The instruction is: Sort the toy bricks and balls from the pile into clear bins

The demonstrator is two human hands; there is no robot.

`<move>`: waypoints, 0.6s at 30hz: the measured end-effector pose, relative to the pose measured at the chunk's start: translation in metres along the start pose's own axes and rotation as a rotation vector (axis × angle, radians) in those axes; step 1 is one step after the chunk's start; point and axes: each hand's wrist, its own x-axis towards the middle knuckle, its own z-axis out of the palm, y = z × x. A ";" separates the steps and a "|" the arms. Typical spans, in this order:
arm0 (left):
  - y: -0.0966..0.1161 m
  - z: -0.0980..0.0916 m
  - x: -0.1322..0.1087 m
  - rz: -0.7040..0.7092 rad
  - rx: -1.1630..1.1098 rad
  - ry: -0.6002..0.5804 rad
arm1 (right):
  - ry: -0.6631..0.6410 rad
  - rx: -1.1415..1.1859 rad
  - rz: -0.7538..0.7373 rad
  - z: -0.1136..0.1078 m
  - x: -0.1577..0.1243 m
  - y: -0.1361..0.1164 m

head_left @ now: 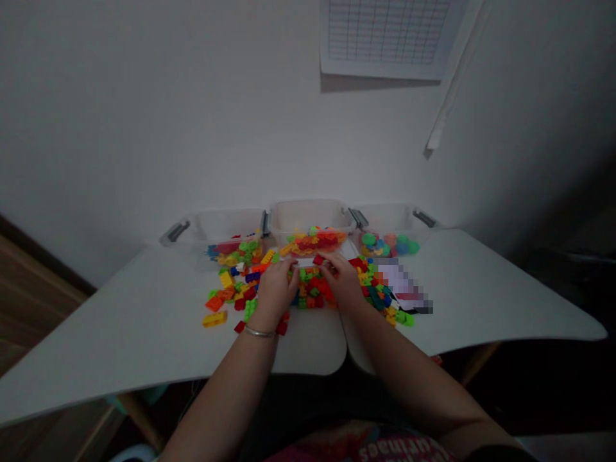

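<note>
Colourful toy bricks lie in a loose heap across the middle of the white table [308,346]. My left hand [278,285] is over the left part of the heap, its fingers curled inward; whether something is in them is hidden. Opposite it, my right hand [341,277] has a small red brick [318,260] between its fingertips. Green, red and orange bricks [310,289] lie between the two hands. A yellow brick [214,319] rests at the heap's left front edge, and a light green one [404,317] at its right front.
Three clear bins stand along the wall: the left bin [231,224], middle bin [310,215] and right bin [389,221], each holding coloured pieces. A blurred flat object [402,282] lies right of the heap. A gridded paper [385,38] hangs on the wall.
</note>
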 end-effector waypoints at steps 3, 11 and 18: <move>-0.004 0.003 0.000 -0.007 0.099 -0.031 | 0.094 -0.058 -0.045 -0.016 0.017 -0.002; -0.003 0.004 -0.002 -0.053 0.171 -0.077 | 0.118 -0.373 -0.047 -0.045 0.057 0.001; -0.001 0.002 -0.003 -0.097 0.219 -0.113 | 0.040 -0.520 0.011 -0.050 0.077 0.003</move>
